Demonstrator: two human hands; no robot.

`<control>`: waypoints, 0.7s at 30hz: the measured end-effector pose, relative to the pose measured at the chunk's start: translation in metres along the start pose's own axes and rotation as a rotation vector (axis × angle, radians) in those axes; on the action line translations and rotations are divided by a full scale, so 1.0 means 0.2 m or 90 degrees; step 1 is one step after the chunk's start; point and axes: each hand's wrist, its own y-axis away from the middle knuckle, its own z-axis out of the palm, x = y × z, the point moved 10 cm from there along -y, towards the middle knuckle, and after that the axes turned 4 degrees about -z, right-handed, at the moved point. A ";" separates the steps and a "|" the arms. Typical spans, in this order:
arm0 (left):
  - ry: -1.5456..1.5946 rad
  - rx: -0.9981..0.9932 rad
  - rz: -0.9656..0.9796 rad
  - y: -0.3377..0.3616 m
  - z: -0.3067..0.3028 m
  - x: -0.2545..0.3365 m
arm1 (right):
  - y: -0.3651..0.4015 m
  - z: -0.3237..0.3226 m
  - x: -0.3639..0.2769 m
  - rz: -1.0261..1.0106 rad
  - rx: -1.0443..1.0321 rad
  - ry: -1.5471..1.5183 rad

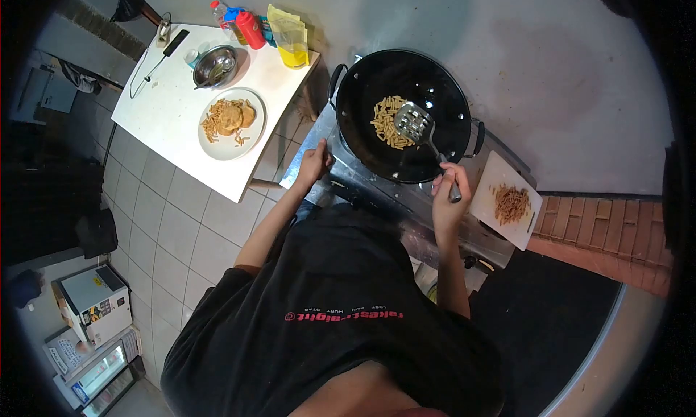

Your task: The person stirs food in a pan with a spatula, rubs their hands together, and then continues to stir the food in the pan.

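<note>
A white table (163,127) stands on the tiled floor off to the person's left, and beside it a steel stove (362,179) sits against the pale wall. On the stove is a wide black wok (435,80), with loop handles on its left and right rims. Short yellow pieces of food (386,123) are heaped a little left of its middle. On the near end of the table is a white plate (215,147) holding a couple of flat fried rounds and a scatter of similar sticks. Behind it stand a metal bowl (215,65), a yellow bag (290,40) and a red bottle (250,29). To the right of the wok, at the stove's edge, lies a white board (494,178) carrying a small pile of browner sticks (512,204). The spatula (415,122) is inside the wok. Its slotted metal blade rests on the right side of the heap and points away from the person and to the left. The handle slopes back over the near right rim, so its long axis runs on a diagonal from the pan's centre toward the person's right. The right hand (448,193) is wrapped in a fist around the handle's end, just outside the rim. The left hand (313,163) rests at the stove's left front edge, just beside the wok, fingers loosely bent. From here I cannot tell if it grips anything.
</note>
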 end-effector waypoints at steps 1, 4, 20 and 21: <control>-0.005 0.007 0.004 0.00 0.00 0.01 | 0.01 0.01 0.04 0.010 -0.016 0.024; 0.025 -0.012 -0.002 0.01 0.01 0.01 | 0.05 0.03 0.09 0.015 -0.031 0.064; 0.012 -0.010 0.018 -0.04 -0.01 -0.04 | 0.09 0.12 -0.14 -0.136 -0.078 0.208; 0.006 -0.007 0.012 -0.02 -0.02 -0.03 | 0.09 0.12 -0.15 -0.133 -0.078 0.208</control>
